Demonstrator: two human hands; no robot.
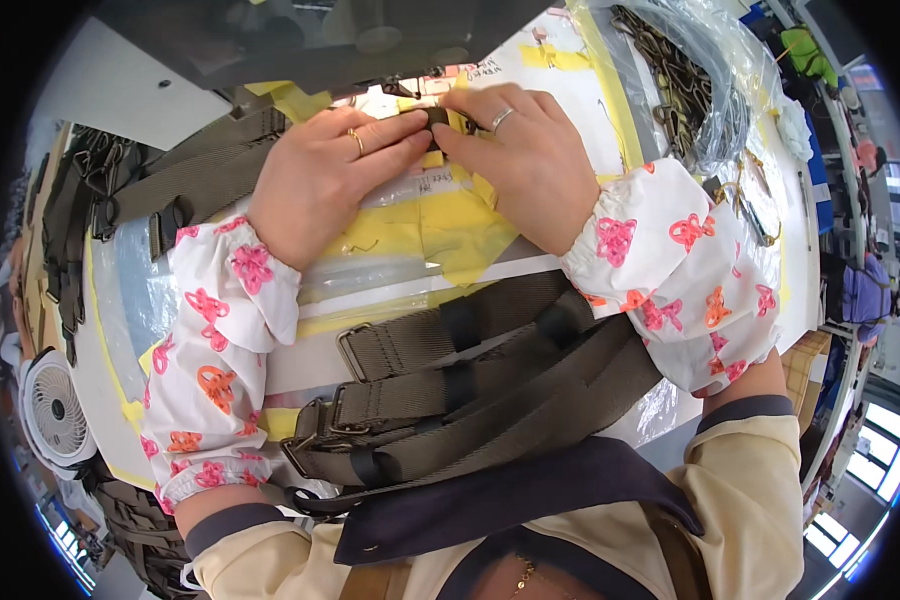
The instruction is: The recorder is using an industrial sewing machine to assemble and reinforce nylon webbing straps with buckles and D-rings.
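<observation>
Under the dark head of a sewing machine (310, 60), both my hands meet at a short dark piece of webbing (437, 118). My left hand (320, 180) reaches in from the left, its fingertips pressed together against the piece's left side. From the other side my right hand (530, 160) closes thumb and index finger around it. Fingers cover most of the piece, and its ends are hidden. A small metal machine part (405, 90) sits just beyond my fingertips. Yellow tape (400, 230) and clear plastic cover the white work surface beneath my wrists.
Olive webbing straps (490, 385) with metal buckles lie across the near edge, against my body. More straps (190, 175) hang at the left. A clear plastic bag (730, 90) with metal hooks stands at the back right. A white fan (58, 408) is at the left.
</observation>
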